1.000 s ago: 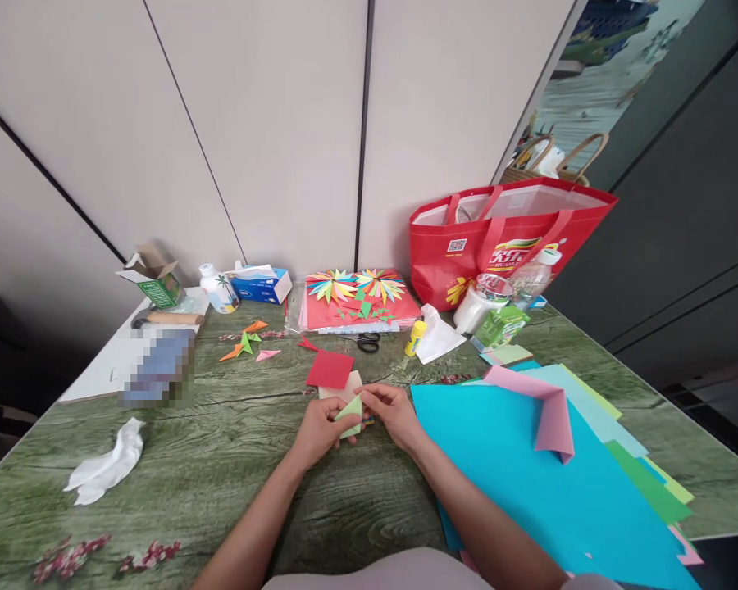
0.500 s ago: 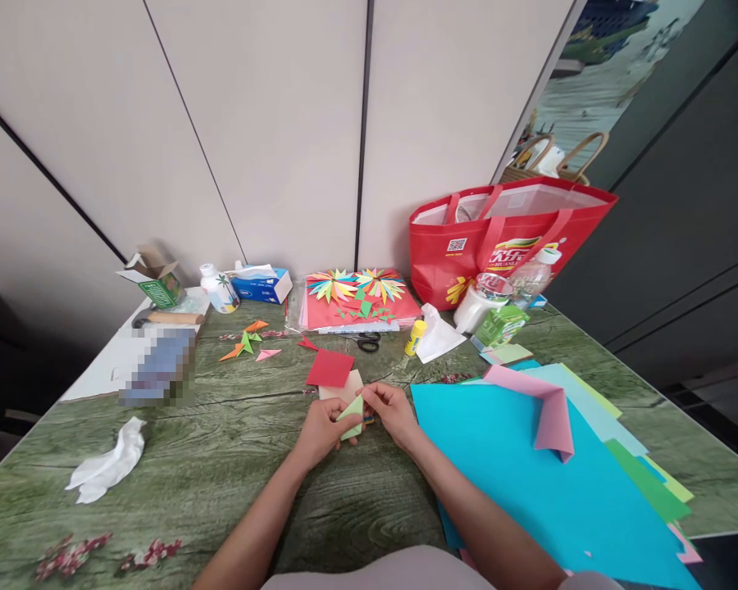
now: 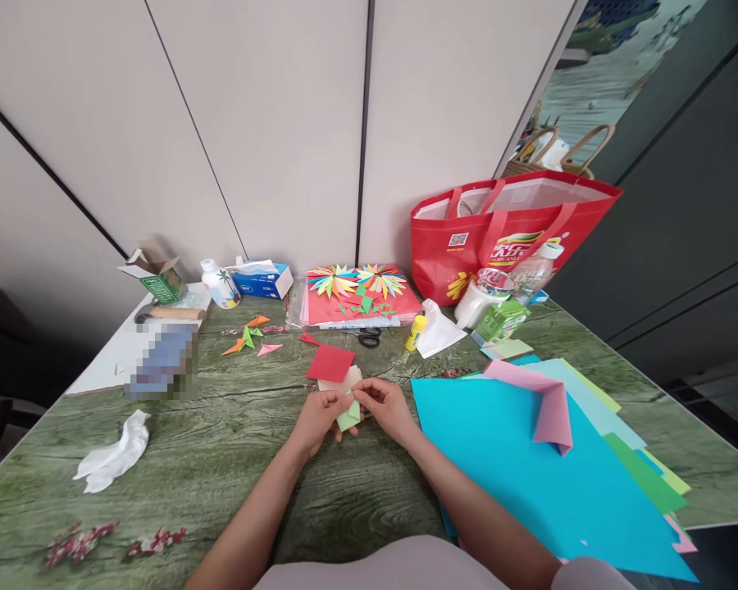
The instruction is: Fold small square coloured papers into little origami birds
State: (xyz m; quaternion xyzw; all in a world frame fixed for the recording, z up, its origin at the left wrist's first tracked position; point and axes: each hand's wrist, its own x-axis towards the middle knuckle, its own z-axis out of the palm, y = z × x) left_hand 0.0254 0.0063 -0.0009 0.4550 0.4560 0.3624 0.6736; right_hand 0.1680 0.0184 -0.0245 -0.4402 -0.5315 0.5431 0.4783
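Observation:
A small light green folded paper (image 3: 348,419) is held between my two hands, over the table in front of me. My left hand (image 3: 321,415) grips it from the left, thumb on top and fingers beneath. The fingertips of my right hand (image 3: 386,407) pinch its upper edge, close to the left thumb. Just beyond my hands lie a cream paper square (image 3: 335,384) and a red paper square (image 3: 330,362) partly over it. Further left rest a green folded piece (image 3: 248,337), an orange folded piece (image 3: 234,347) and a pink folded piece (image 3: 269,349).
Large blue sheets (image 3: 529,467) cover the right side, with a folded pink strip (image 3: 553,401) on top. Black scissors (image 3: 367,337), a yellow glue stick (image 3: 415,333) and a crumpled tissue (image 3: 439,332) lie ahead. A red bag (image 3: 443,262) stands behind; another tissue (image 3: 116,453) lies left.
The green paper's raised pointed flap has come down, so it looks more like a rectangle. My left thumb has moved up to meet my right fingertips. The view has shifted slightly.

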